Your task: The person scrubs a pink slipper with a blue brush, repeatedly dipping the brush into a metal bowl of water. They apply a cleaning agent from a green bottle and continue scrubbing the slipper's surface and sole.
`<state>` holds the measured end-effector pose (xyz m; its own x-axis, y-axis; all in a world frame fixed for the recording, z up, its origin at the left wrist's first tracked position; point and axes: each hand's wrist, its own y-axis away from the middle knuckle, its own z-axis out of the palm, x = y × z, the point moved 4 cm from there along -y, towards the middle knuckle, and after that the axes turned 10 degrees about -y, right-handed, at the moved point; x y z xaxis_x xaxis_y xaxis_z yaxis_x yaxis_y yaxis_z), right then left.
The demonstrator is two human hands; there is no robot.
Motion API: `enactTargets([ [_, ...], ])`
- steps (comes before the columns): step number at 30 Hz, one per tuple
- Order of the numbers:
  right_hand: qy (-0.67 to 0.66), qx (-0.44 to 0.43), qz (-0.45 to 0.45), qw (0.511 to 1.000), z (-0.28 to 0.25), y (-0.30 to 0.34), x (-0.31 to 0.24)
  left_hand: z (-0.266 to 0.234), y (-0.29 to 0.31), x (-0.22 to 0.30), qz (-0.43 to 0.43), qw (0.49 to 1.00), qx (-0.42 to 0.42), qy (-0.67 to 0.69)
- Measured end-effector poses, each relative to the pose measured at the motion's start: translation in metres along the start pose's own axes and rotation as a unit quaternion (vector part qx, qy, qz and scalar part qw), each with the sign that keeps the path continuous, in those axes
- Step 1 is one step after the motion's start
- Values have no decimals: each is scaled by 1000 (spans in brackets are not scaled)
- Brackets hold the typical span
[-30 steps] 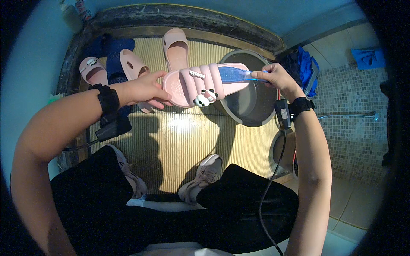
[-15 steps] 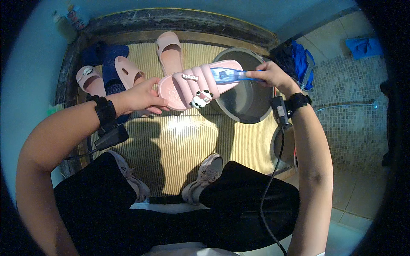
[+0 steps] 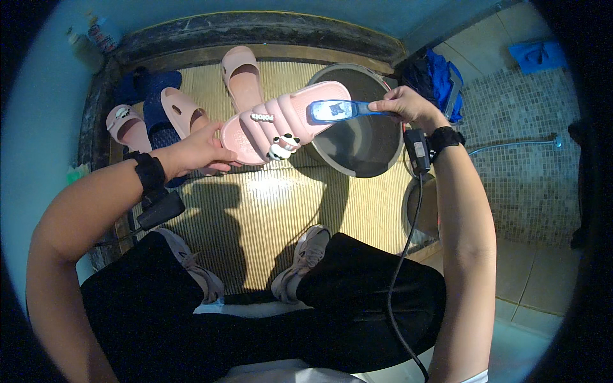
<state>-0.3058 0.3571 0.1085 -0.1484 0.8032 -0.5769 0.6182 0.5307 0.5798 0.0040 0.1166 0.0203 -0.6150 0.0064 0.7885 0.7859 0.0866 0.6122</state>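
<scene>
From my head, the left fisheye camera looks steeply down from this side of the bucket [image 3: 345,168]. It sits close, my forearms [image 3: 469,236] looming large nearer than the bucket, and reaches the mosaic tiles [image 3: 511,182] to the bucket's right

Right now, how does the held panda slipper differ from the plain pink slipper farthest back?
The panda slipper is held in the left hand; the plain slipper rests on the ribbed floor. The panda slipper's strap is puffy and decorated; the plain slipper's strap looks smooth and undecorated. Both are pink.
</scene>
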Motion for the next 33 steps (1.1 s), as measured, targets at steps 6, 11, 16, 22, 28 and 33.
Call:
enactTargets([
  [6, 33, -122, -99, 987, 53, -6, -15, -5, -11, 1, -13, 999, 39, 0],
  [11, 52, -54, -91, 993, 8, -2, 2, -10, -4, -4, -6, 1000, 19, 21],
  [16, -12, -10, -74, 997, -1, 11, 31, -13, -6, 2, 3, 1000, 26, -7],
  [22, 12, -87, -188, 978, 73, 0, -17, -6, -1, 2, 5, 999, 24, -27],
  [28, 4, 20, -88, 996, -17, -1, 16, -9, -2, 1, 16, 1000, 15, -1],
  [33, 37, -8, -162, 986, 21, 1, -4, -7, -11, -1, 12, 1000, 16, -17],
])
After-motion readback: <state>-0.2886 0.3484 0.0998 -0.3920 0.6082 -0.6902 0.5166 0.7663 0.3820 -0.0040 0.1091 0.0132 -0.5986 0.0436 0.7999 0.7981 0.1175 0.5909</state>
